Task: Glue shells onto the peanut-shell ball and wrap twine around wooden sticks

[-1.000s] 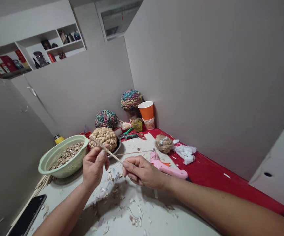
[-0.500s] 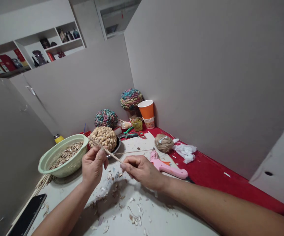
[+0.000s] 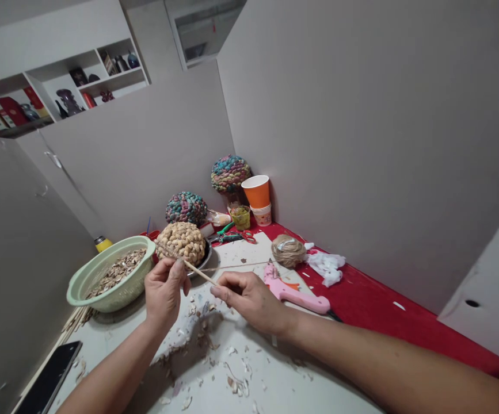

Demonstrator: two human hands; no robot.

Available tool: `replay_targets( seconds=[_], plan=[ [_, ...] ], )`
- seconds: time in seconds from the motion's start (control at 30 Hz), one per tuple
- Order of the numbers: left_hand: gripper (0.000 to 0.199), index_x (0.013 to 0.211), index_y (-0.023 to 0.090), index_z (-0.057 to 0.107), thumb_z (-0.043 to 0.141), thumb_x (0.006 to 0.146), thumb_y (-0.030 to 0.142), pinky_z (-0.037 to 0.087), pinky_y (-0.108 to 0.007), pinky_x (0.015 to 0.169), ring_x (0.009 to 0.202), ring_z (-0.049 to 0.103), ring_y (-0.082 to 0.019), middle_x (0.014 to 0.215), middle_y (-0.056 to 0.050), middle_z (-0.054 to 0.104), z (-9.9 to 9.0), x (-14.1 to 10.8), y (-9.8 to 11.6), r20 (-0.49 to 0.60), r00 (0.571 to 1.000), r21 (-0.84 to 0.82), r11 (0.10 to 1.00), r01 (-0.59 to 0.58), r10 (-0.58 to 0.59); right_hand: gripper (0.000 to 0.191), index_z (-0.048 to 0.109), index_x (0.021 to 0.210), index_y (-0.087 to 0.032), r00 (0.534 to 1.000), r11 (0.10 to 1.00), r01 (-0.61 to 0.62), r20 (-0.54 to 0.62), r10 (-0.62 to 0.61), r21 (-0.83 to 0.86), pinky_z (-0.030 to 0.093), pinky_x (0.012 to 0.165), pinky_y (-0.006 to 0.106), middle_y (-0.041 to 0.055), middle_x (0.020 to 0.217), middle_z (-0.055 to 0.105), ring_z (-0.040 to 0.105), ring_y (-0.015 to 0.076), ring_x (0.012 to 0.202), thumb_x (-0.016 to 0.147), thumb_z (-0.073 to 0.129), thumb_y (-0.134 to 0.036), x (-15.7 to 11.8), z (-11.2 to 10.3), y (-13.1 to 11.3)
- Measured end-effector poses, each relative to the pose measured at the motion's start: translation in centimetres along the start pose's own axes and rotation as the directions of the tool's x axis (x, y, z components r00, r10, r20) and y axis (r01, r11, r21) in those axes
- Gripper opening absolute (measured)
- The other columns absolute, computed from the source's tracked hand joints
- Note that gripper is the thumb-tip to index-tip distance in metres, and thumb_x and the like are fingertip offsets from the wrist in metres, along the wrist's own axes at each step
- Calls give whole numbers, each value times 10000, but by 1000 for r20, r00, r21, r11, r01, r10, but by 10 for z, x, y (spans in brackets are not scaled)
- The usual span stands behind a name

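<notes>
A thin wooden stick slants between my two hands above the table. My left hand pinches its upper part, where twine seems to be wound. The lower right end is held between the thumb and fingers of my right hand. A strand of twine runs from near my left hand to the twine ball at the right. Behind my left hand a ball covered in pale shells rests in a dark dish. A pink glue gun lies just right of my right hand.
A green bowl of shells stands at the left, near a phone and wooden sticks. Colourful balls, orange cups, pliers and scissors are at the back. White plastic lies right of the twine. Shell bits litter the table.
</notes>
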State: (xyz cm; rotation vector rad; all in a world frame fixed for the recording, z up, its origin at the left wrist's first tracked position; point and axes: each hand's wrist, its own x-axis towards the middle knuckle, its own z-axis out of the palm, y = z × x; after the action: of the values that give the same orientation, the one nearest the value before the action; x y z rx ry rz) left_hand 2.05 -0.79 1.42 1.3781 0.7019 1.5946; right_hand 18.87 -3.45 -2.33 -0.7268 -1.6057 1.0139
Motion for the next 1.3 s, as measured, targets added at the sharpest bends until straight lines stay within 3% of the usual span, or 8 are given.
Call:
replay_targets(
  seconds=[0.17,0.4,0.57,0.63,0.7,0.87,1.03,1.3],
  plan=[
    [300,607,159,583,774,718,362,353,-167,373,411,359,-58,468,78,399,1,0,1,2,1000,-9,1000,2,-2,457,612,716,-142,995,1000,-15,103,12,27,298,466,213,-40,529,462,386,87,485,906,492,-540,-1,-2,1],
    [266,703,141,662,792,689,373,337,-159,352,390,361,-52,470,72,419,1,-1,4,17,998,-22,998,60,-59,521,598,738,-144,925,934,-243,353,142,261,244,350,179,-74,470,457,327,48,337,844,504,-646,4,-3,9],
    [268,645,145,621,833,646,310,373,-145,386,422,395,-48,498,66,461,3,5,12,8,997,-86,993,81,-81,396,639,826,-143,989,993,-23,144,40,-113,425,522,209,4,675,614,534,100,555,905,505,-507,14,-23,-3],
    [289,625,147,601,847,625,299,385,-146,395,430,403,-48,512,63,481,2,8,14,-7,996,-98,992,84,-85,257,661,935,-164,993,899,114,36,-109,-422,472,732,272,42,864,669,601,154,798,888,585,-405,19,-44,-14],
    [305,618,147,588,854,613,296,379,-145,391,430,399,-47,518,61,491,1,11,17,-17,997,-103,992,75,-77,296,636,1089,-168,989,732,83,-32,-142,-676,440,889,339,92,1080,655,582,207,1004,861,639,-357,23,-68,-22],
    [303,598,149,571,839,641,284,354,-145,376,414,358,-47,469,78,430,1,12,22,11,998,-139,989,56,-55,750,443,1398,-191,963,270,-102,-26,268,-957,368,985,475,174,1414,446,404,366,1268,737,739,-389,27,-122,-12],
    [284,622,154,619,860,594,300,391,-157,394,419,405,-49,501,67,502,-2,11,35,-32,998,-165,985,40,-46,736,509,1352,-178,913,192,-140,-52,404,-971,455,843,378,172,1278,554,558,340,1097,666,757,-274,25,-141,12],
    [160,634,172,647,785,684,235,475,-171,418,490,554,-86,551,29,608,-9,19,96,-206,975,-105,988,-111,87,579,554,1250,-194,966,183,-125,-77,246,-975,438,807,359,149,1208,538,524,323,1074,690,686,-258,30,-145,18]
  ],
)
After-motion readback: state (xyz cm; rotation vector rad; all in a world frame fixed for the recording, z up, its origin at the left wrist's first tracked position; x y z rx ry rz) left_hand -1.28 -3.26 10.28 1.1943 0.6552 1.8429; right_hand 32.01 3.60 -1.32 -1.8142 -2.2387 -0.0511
